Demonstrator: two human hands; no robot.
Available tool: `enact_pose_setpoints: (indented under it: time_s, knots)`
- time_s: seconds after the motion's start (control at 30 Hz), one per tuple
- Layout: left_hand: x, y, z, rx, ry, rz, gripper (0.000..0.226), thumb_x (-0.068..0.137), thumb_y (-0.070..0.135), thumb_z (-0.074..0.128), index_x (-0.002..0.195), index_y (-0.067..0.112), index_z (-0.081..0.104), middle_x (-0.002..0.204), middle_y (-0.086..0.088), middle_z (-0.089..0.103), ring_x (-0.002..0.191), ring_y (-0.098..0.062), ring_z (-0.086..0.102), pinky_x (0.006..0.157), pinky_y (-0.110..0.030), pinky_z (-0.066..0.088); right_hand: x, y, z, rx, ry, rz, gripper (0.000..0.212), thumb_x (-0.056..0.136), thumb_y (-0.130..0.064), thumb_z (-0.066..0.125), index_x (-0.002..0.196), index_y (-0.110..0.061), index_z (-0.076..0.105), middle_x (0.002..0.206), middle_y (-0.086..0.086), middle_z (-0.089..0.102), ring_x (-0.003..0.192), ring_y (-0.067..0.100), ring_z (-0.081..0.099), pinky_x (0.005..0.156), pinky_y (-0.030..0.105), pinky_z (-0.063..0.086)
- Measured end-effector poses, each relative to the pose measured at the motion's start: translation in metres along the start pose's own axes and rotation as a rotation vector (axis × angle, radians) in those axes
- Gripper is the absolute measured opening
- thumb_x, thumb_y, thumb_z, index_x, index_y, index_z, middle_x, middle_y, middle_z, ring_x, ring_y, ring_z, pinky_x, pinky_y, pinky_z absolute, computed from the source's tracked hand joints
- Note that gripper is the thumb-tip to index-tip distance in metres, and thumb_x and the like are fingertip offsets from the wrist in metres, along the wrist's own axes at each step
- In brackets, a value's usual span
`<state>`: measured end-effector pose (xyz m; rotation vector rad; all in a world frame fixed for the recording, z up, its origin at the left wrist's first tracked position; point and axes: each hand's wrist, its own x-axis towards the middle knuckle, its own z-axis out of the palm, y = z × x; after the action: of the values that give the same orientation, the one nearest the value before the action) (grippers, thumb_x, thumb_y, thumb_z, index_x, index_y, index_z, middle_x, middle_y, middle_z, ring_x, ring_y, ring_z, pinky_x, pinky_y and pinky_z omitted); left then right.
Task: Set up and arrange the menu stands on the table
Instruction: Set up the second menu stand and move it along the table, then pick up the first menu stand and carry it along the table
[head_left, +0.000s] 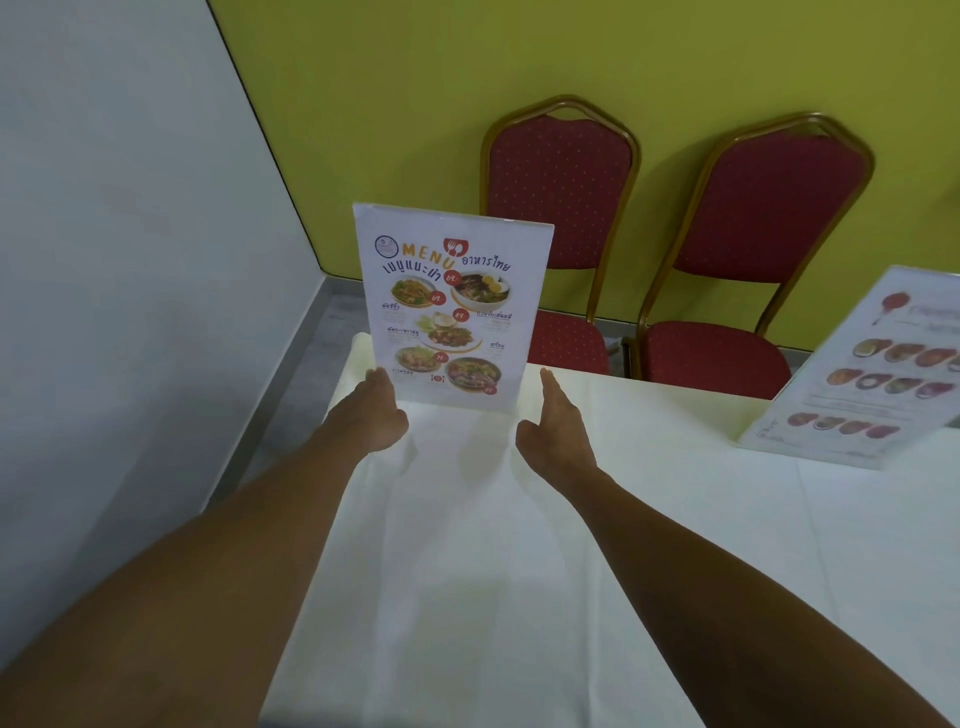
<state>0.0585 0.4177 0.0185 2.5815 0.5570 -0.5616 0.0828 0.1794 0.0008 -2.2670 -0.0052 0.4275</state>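
1. A clear acrylic menu stand holding a white printed sheet with food photos is standing upright near the far left corner of the long table draped in a white cloth, its printed face turned toward the camera.
2. The left hand is reaching to the stand's lower left edge — fingers extended and close together, the tips touching or just beside that edge; whether they are gripping it cannot be told.
3. The right hand is hovering just beside the stand's lower right corner, fingers straight and together, thumb spread out, holding nothing.
4. A second clear menu stand with a white sheet of dish photos is sitting at the table's right side — leaning back, well apart from both hands.
5. Two red upholstered chairs with gold metal frames are standing behind the table against a yellow-green wall.
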Motion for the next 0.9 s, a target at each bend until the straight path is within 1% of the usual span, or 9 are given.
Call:
enact_pose_setpoints:
  time_s: [0.07, 0.13, 0.2, 0.27, 0.3, 0.37, 0.53, 0.73, 0.9]
  knots:
    - [-0.007, 0.010, 0.004, 0.116, -0.033, -0.004, 0.050, 0.093, 0.021, 0.050, 0.140, 0.006, 0.039, 0.131, -0.012, 0.051, 0.111, -0.030, 0.058, 0.091, -0.041, 0.052, -0.001, 0.011, -0.008, -0.094, -0.013, -0.015, 0.085, 0.086, -0.007, 0.052, 0.159, -0.017, 0.009, 0.166, 0.000, 0.010, 0.151, 0.022, 0.013, 0.120, 0.043, 0.022]
    - [-0.012, 0.024, 0.010, 0.169, -0.044, 0.018, 0.043, 0.095, 0.023, 0.049, 0.134, 0.006, 0.044, 0.126, -0.011, 0.053, 0.101, -0.026, 0.058, 0.084, -0.035, 0.051, -0.002, 0.019, -0.017, -0.152, -0.011, -0.059, 0.083, 0.088, -0.008, 0.050, 0.159, -0.017, 0.008, 0.167, -0.001, 0.003, 0.152, 0.021, 0.008, 0.120, 0.042, 0.021]
    - [-0.016, 0.038, 0.018, 0.182, -0.053, 0.061, 0.049, 0.096, 0.027, 0.047, 0.141, 0.008, 0.039, 0.138, -0.010, 0.051, 0.113, -0.027, 0.057, 0.089, -0.036, 0.049, -0.004, 0.027, -0.028, -0.195, -0.014, -0.120, 0.081, 0.089, -0.010, 0.049, 0.159, -0.015, 0.007, 0.167, -0.001, 0.000, 0.152, 0.019, 0.005, 0.121, 0.041, 0.017]
    - [-0.025, 0.060, 0.027, 0.182, -0.070, 0.097, 0.063, 0.097, 0.031, 0.044, 0.154, 0.011, 0.026, 0.157, -0.010, 0.036, 0.137, -0.030, 0.044, 0.104, -0.041, 0.042, -0.007, 0.039, -0.042, -0.247, -0.018, -0.188, 0.077, 0.092, -0.011, 0.047, 0.159, -0.012, 0.008, 0.167, 0.001, 0.000, 0.152, 0.018, 0.002, 0.122, 0.039, 0.012]
    - [-0.031, 0.073, 0.033, 0.182, -0.076, 0.114, 0.066, 0.097, 0.033, 0.044, 0.156, 0.013, 0.021, 0.160, -0.009, 0.031, 0.140, -0.029, 0.040, 0.107, -0.042, 0.039, -0.009, 0.046, -0.051, -0.275, -0.017, -0.217, 0.075, 0.094, -0.013, 0.046, 0.159, -0.011, 0.008, 0.167, 0.002, 0.001, 0.152, 0.018, 0.001, 0.123, 0.039, 0.010]
    - [-0.042, 0.100, 0.045, 0.196, -0.070, 0.147, 0.067, 0.096, 0.034, 0.044, 0.156, 0.017, 0.019, 0.161, -0.006, 0.029, 0.140, -0.029, 0.041, 0.106, -0.043, 0.040, -0.012, 0.061, -0.069, -0.323, -0.015, -0.255, 0.071, 0.096, -0.015, 0.042, 0.158, -0.009, 0.008, 0.166, 0.004, 0.001, 0.152, 0.018, 0.000, 0.123, 0.037, 0.006]
    - [-0.073, 0.172, 0.079, 0.289, -0.035, 0.224, 0.069, 0.101, 0.035, 0.038, 0.161, 0.018, 0.006, 0.167, -0.001, 0.005, 0.151, -0.026, 0.018, 0.116, -0.044, 0.027, -0.025, 0.105, -0.125, -0.394, 0.002, -0.293, 0.066, 0.100, -0.019, 0.038, 0.158, -0.006, 0.008, 0.166, 0.009, 0.002, 0.152, 0.021, -0.001, 0.123, 0.039, 0.005]
    - [-0.099, 0.256, 0.126, 0.262, -0.036, 0.310, 0.067, 0.105, 0.035, 0.031, 0.161, 0.015, -0.001, 0.167, -0.001, -0.004, 0.153, -0.023, 0.002, 0.119, -0.040, 0.014, -0.046, 0.164, -0.198, -0.429, 0.024, -0.253, 0.063, 0.104, -0.023, 0.035, 0.158, -0.007, 0.008, 0.166, 0.009, 0.003, 0.152, 0.024, 0.000, 0.123, 0.043, 0.006]
    - [-0.106, 0.308, 0.158, 0.229, -0.086, 0.374, 0.067, 0.105, 0.035, 0.028, 0.160, 0.012, -0.002, 0.167, -0.002, -0.006, 0.153, -0.019, -0.002, 0.122, -0.040, 0.011, -0.059, 0.210, -0.249, -0.429, 0.085, -0.231, 0.059, 0.104, -0.025, 0.036, 0.156, -0.007, 0.014, 0.165, 0.010, 0.011, 0.152, 0.028, 0.004, 0.121, 0.045, 0.006]
